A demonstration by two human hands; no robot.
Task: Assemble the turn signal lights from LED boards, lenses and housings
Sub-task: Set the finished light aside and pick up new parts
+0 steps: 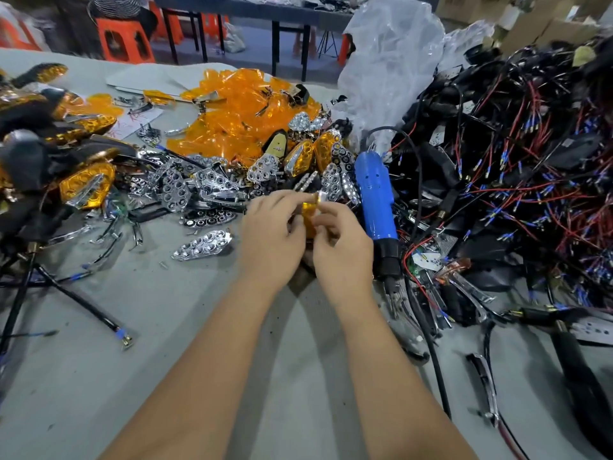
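**A:** What lies nearest, and where is there room?

**B:** The grey table (99,376) is bare along its near edge, on both sides of the two forearms. A black cable (79,303) crosses the left of that space; chrome trim strips (486,386) and a thick black lead lie at the right.

**A:** And the hands?

**B:** They meet above the table's middle. The left hand (270,240) and right hand (341,250) both curl their fingers round an amber lens (309,214), pinching it between them, with a chrome piece at its top. How it sits against the part beneath I cannot tell.

**A:** What hems them in?

**B:** Just right of the right hand a blue electric screwdriver (376,197) lies on the table, tip toward the near edge. Beyond it the wired housings (517,180) pile high in a tangle of red and black leads. Left of the hands a single chrome reflector (202,244) lies apart; behind, more reflectors (199,187) lie in a heap.

**A:** Farther back?

**B:** A mound of amber lenses (238,117), finished lights (66,154) at far left, and a clear plastic bag (388,61) at the table's far edge.
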